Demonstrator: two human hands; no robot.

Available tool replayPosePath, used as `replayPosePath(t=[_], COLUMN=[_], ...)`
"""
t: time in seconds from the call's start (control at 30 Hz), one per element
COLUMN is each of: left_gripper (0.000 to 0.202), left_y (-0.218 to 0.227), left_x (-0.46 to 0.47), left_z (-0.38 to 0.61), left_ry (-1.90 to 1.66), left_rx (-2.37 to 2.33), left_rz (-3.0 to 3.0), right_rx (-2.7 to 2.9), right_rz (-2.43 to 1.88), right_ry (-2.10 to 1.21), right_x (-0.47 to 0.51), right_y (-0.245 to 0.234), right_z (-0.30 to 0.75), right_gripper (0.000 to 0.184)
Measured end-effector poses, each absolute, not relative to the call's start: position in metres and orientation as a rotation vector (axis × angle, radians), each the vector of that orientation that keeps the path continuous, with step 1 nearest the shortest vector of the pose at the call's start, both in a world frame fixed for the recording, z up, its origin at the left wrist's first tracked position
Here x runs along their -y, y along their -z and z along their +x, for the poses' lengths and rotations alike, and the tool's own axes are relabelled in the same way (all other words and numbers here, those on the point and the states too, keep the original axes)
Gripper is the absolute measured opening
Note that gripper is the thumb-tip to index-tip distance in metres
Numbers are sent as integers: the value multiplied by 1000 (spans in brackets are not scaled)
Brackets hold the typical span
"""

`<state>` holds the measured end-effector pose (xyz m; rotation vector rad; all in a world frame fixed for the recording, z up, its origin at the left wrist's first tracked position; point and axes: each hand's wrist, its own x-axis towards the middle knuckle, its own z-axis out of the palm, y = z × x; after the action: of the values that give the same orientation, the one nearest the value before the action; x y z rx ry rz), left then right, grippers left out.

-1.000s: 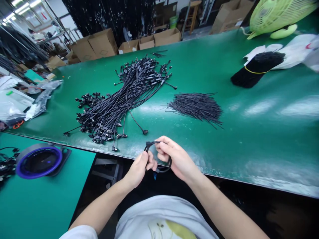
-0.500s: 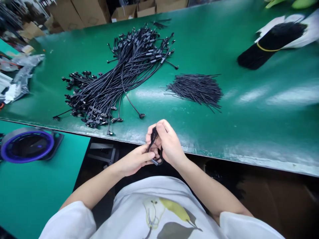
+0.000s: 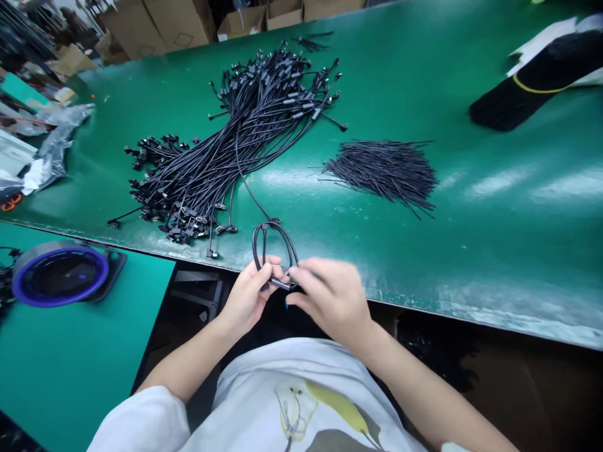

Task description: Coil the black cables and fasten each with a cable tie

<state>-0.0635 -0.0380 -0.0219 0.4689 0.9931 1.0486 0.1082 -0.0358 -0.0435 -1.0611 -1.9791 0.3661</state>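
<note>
A black cable (image 3: 257,242) is bent into an upright loop above the table's front edge. My left hand (image 3: 252,289) grips the bottom of the loop between thumb and fingers, beside a dark grey cylindrical part (image 3: 281,284) of the cable. My right hand (image 3: 332,295) is at the loop's lower right, smeared by motion. Its thumb and fingers are apart, with the fingertips against or just in front of the cable; contact is unclear. Beyond the loop lies a large pile of similar black cables (image 3: 226,141) with connectors at their ends.
Short thin black strips (image 3: 384,169) lie in a heap right of the cables. Farther right is a black bundle (image 3: 513,103) with a yellow band. A purple-rimmed round device (image 3: 59,276) stands on the lower-left surface. Cardboard boxes (image 3: 179,25) stand behind the green table (image 3: 471,251).
The cable, bunched between both hands before, now stands as an open loop in my left hand. My right hand has moved right and turned lower, its fingers opening. The view has shifted slightly.
</note>
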Motion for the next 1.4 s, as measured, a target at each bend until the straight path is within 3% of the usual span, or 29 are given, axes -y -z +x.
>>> replayPosePath(t=[0.13, 0.23, 0.4, 0.63, 0.8, 1.1, 1.4], left_gripper=[20, 17, 22, 27, 30, 29, 37], left_y=[22, 23, 23, 24, 24, 19, 20], left_x=[36, 39, 38, 36, 41, 42, 39], left_z=[-50, -40, -36, -37, -29, -27, -35], left_ry=[-1121, -1138, -1217, -1211, -1191, -1153, -1222], left_rx=[-975, -939, -921, -956, -957, -916, -871], left_rz=[396, 377, 359, 390, 445, 436, 646], right_rx=[2143, 1947, 1994, 1874, 1862, 1758, 1477], right_rz=[-1069, -1110, -982, -1048, -1098, -1016, -1118], right_ry=[-152, -218, -302, -495, -326, -355, -794], right_x=[41, 38, 35, 35, 35, 37, 26], right_y=[51, 52, 54, 54, 57, 60, 43], right_z=[107, 99, 93, 98, 95, 88, 111], right_gripper=[22, 16, 26, 16, 19, 19, 9])
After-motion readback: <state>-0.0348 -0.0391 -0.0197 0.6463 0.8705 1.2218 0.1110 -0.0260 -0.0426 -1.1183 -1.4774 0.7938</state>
